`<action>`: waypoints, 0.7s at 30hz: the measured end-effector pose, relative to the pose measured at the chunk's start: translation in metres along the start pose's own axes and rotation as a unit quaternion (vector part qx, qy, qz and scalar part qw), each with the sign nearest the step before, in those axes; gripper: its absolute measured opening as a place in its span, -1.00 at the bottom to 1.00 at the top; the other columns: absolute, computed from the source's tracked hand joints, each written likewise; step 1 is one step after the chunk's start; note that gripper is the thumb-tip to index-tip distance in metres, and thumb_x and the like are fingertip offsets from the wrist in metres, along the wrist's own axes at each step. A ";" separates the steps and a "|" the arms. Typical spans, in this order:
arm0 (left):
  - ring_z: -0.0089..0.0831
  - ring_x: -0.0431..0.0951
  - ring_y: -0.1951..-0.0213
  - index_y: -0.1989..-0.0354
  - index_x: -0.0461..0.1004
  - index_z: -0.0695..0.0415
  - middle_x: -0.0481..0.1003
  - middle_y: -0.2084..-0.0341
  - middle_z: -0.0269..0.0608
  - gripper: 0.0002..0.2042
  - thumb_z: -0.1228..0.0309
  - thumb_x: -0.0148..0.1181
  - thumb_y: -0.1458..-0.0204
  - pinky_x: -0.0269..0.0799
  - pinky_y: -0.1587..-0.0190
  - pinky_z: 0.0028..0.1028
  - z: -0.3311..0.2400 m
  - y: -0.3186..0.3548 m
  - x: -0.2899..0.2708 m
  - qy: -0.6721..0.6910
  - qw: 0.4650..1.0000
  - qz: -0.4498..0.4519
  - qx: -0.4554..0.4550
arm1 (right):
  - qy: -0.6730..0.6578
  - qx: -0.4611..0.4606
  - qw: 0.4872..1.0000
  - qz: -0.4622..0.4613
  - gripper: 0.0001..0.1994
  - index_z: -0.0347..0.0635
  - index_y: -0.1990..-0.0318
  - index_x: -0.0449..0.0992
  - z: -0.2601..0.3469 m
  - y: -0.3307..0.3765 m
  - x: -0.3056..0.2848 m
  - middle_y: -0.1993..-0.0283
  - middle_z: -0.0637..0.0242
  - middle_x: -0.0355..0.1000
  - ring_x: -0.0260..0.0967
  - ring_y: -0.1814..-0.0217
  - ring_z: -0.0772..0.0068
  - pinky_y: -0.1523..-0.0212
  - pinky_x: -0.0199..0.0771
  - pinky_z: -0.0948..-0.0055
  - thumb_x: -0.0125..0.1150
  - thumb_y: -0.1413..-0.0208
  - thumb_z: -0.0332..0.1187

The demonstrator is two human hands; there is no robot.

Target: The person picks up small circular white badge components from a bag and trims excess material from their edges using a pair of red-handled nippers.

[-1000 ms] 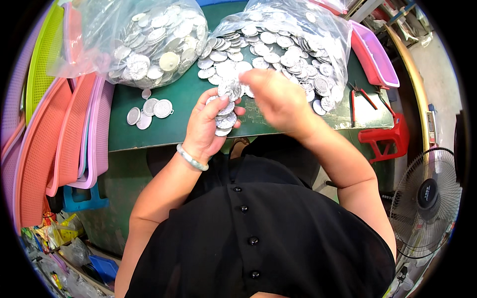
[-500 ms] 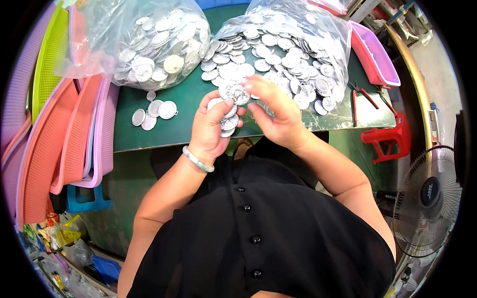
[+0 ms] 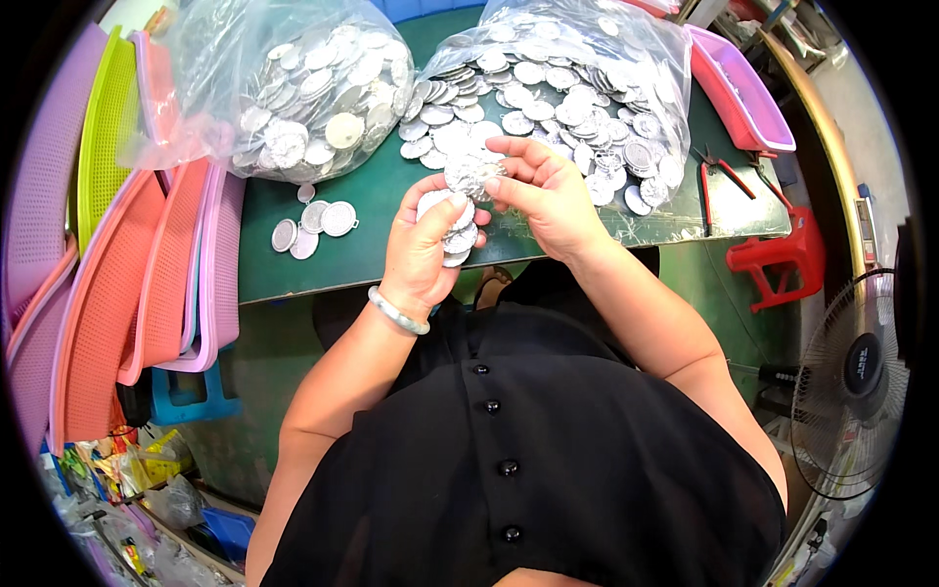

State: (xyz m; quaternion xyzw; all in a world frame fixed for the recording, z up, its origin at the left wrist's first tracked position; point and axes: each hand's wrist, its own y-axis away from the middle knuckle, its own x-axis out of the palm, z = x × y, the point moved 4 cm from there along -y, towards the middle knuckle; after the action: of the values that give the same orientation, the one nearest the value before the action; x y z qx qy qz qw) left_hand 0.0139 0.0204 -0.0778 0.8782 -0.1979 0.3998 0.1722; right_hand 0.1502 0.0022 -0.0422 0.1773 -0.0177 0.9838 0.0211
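Observation:
Several round silvery metal discs (image 3: 457,240) with raised patterns lie overlapped in my left hand (image 3: 419,240), its thumb pressed across them. At the top of this stack one more embossed disc (image 3: 473,176) is pinched at its right edge between the thumb and fingers of my right hand (image 3: 550,199). Both hands are over the front edge of the green table (image 3: 372,259). Just beyond them a large heap of similar discs (image 3: 577,112) spills out of a clear plastic bag (image 3: 675,68). Some of the discs in my left palm are covered by my fingers.
A second clear bag of discs (image 3: 323,98) stands at the back left, with a few loose discs (image 3: 315,217) before it. Red-handled pliers (image 3: 724,181) and a pink basket (image 3: 734,88) are at right. Stacked plastic baskets (image 3: 108,293) crowd the left; a fan (image 3: 861,372) stands right.
My right hand has closed its thumb and fingers onto the top disc, where before its fingers were spread apart. The left hand keeps its stack. The whole view has shifted slightly.

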 end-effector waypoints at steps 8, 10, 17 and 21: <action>-0.37 0.47 0.36 0.10 0.26 0.13 0.42 0.29 -0.15 -0.71 0.24 -0.01 -0.07 0.42 0.45 -0.43 0.001 -0.003 -0.001 -0.008 1.000 0.002 0.003 | 0.006 0.013 1.000 0.012 -0.60 -0.34 0.03 0.28 0.002 0.006 -0.005 0.34 0.36 0.40 0.30 0.36 0.66 0.34 0.27 0.69 0.15 0.08 -0.55; -0.38 0.49 0.38 0.10 0.25 0.13 0.42 0.29 -0.14 -0.71 0.28 0.03 -0.06 0.48 0.46 -0.43 0.000 -0.003 0.002 0.027 1.000 0.010 -0.010 | 0.017 0.009 0.999 0.027 -0.61 -0.33 0.03 0.28 0.003 0.006 0.001 0.34 0.37 0.40 0.30 0.35 0.67 0.33 0.26 0.70 0.14 0.07 -0.55; -0.40 0.48 0.39 0.14 0.26 0.12 0.41 0.32 -0.20 -0.69 0.52 0.16 0.08 0.49 0.52 -0.45 -0.006 0.002 0.008 -0.056 0.998 -0.012 -0.008 | 0.170 -0.055 0.980 0.089 -0.58 -0.38 0.01 0.21 0.004 0.010 0.016 0.42 0.34 0.35 0.35 0.51 0.64 0.50 0.32 0.67 0.12 0.08 -0.59; -0.41 0.49 0.40 0.17 0.26 0.10 0.43 0.37 -0.20 -0.70 0.54 0.16 0.09 0.49 0.53 -0.47 -0.020 0.008 0.020 -0.091 0.996 -0.009 0.008 | 0.127 -0.046 0.986 0.097 -0.57 -0.36 0.00 0.21 0.014 0.009 0.015 0.38 0.33 0.36 0.31 0.39 0.65 0.37 0.31 0.67 0.11 0.08 -0.60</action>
State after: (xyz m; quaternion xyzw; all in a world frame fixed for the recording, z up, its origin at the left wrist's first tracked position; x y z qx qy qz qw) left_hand 0.0095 0.0186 -0.0491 0.9142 -0.2017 0.3181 0.1496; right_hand 0.1407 -0.0072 -0.0245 0.0472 -0.0771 0.9938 -0.0646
